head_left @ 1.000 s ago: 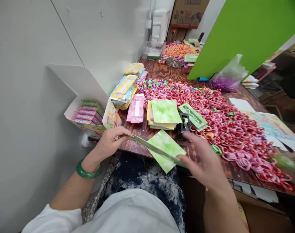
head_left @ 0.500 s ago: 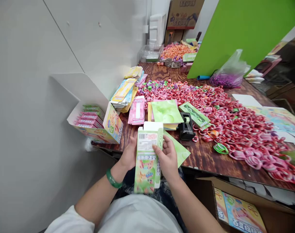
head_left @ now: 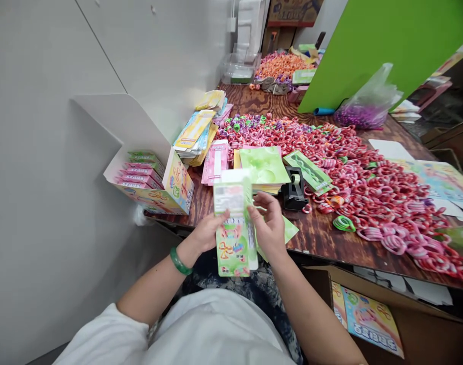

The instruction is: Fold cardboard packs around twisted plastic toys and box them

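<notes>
Dark-grained wooden table (head_left: 318, 235), bordered by a pale grey wall on my left, lies beyond my grip. Half a second ago my right thumb lay across the front of the flat green-and-white printed cardboard carton (head_left: 233, 241); now it sits at the carton's right edge, and my left thumb has come onto the printed face. That, as I judge it, gives the left hand the main hold and frees the right to work along the side.

My left hand (head_left: 206, 235) is pinched narrow on the carton, thumb in front. My right hand (head_left: 271, 228) is half spread, thumb at the side panel, fingers lifted off; whether it pinches anything I cannot tell. The carton's upper end is blurred. Just beyond my right hand are a glossy green square-topped stack of cards (head_left: 267, 165) and a black plastic tape dispenser (head_left: 294, 195).
</notes>
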### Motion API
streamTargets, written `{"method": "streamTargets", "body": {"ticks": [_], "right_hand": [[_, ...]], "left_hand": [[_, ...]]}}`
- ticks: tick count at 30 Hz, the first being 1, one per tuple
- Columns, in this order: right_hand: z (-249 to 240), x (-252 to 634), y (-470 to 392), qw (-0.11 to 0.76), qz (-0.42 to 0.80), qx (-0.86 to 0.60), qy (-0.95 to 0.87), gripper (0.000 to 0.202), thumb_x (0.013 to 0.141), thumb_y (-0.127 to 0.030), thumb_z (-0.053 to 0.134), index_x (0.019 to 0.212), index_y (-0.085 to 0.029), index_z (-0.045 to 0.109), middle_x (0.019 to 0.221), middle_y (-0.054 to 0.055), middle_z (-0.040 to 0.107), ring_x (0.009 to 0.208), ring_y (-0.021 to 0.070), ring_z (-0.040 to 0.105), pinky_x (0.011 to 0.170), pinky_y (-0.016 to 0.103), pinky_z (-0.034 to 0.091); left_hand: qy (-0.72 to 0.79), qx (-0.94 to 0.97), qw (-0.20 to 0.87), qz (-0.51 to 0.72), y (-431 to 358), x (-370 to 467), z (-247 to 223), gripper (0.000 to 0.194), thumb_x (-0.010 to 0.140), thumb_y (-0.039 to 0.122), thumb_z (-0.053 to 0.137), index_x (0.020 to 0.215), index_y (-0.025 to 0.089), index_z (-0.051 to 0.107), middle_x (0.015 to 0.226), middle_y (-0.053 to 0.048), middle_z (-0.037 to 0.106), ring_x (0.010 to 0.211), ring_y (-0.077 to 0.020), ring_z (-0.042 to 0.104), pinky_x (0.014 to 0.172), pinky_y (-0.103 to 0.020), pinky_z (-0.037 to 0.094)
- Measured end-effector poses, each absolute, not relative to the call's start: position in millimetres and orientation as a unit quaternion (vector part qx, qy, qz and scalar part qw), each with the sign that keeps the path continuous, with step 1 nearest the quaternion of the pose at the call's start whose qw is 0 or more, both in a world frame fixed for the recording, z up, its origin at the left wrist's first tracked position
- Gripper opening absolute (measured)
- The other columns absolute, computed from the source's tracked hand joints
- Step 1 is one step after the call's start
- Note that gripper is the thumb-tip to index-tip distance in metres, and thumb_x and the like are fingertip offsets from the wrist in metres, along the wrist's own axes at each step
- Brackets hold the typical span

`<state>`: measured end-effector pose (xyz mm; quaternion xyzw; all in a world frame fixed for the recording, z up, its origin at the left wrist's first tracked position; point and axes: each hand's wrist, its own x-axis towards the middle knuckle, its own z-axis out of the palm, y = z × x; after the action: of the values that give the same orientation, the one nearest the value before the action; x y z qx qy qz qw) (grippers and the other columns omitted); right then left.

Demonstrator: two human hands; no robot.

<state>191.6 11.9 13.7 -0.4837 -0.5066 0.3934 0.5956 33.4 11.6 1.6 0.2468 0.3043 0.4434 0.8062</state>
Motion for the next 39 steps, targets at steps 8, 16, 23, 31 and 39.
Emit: {"method": "streamTargets", "body": {"ticks": [8, 16, 23, 31, 39], "right_hand": [[-4.5, 216.4, 9.7, 0.407, 0.681, -0.508, -0.334, 0.063, 0.078, -0.078, 0.049, 0.097, -0.019, 0.062, 0.088, 0.009, 0.067, 0.072, 0.0232, 0.066, 0.053, 0.032, 0.048], [14.4, 216.2, 36.9, 0.559, 0.607, -0.442, -0.352, 0.050, 0.056, -0.029, 0.085, 0.100, -0.023, 0.063, 0.103, 0.004, 0.069, 0.089, 0.0216, 0.065, 0.079, 0.036, 0.054], [14.7, 197.8, 31.9, 0.596, 0.350, -0.475, -0.544, 0.029, 0.081, -0.032, 0.067, 0.107, -0.023, 0.061, 0.112, 0.008, 0.064, 0.107, 0.0244, 0.059, 0.096, 0.042, 0.048], [19.5, 183.1, 16.2, 0.561, 0.258, -0.526, -0.585, 0.024, 0.087, -0.028, 0.057, 0.110, -0.023, 0.060, 0.098, 0.007, 0.065, 0.098, 0.0245, 0.058, 0.091, 0.043, 0.047], [32.6, 203.6, 18.6, 0.369, 0.247, -0.582, -0.681, 0.015, 0.081, -0.037, 0.064, 0.077, -0.022, 0.068, 0.077, 0.005, 0.068, 0.074, 0.0219, 0.059, 0.070, 0.034, 0.045]], "left_hand": [[0.328, 0.559, 0.518, 0.558, 12.0, 22.8, 11.5, 0.037, 0.084, 0.051, 0.067, 0.109, 0.025, 0.073, 0.105, -0.008, 0.074, 0.107, -0.0260, 0.066, 0.097, -0.045, 0.051], [0.430, 0.780, 0.274, 0.363, 25.1, 2.2, 5.5, 0.043, 0.094, 0.037, 0.051, 0.136, 0.025, 0.056, 0.145, -0.015, 0.051, 0.137, -0.0299, 0.043, 0.111, -0.053, 0.035], [0.529, 0.674, 0.367, 0.364, 8.1, 10.9, -0.9, 0.084, 0.075, 0.067, 0.066, 0.139, 0.017, 0.045, 0.136, -0.020, 0.056, 0.123, -0.0351, 0.056, 0.102, -0.051, 0.044], [0.664, 0.703, -0.034, 0.252, -10.3, 40.3, -10.5, 0.104, 0.072, 0.044, 0.075, 0.151, 0.002, 0.022, 0.132, -0.028, 0.052, 0.118, -0.0423, 0.052, 0.098, -0.057, 0.040], [0.586, 0.775, -0.116, 0.205, -4.3, 29.1, -11.7, 0.075, 0.081, 0.029, 0.063, 0.148, 0.008, 0.036, 0.127, -0.022, 0.057, 0.114, -0.0360, 0.052, 0.099, -0.053, 0.034]]}}
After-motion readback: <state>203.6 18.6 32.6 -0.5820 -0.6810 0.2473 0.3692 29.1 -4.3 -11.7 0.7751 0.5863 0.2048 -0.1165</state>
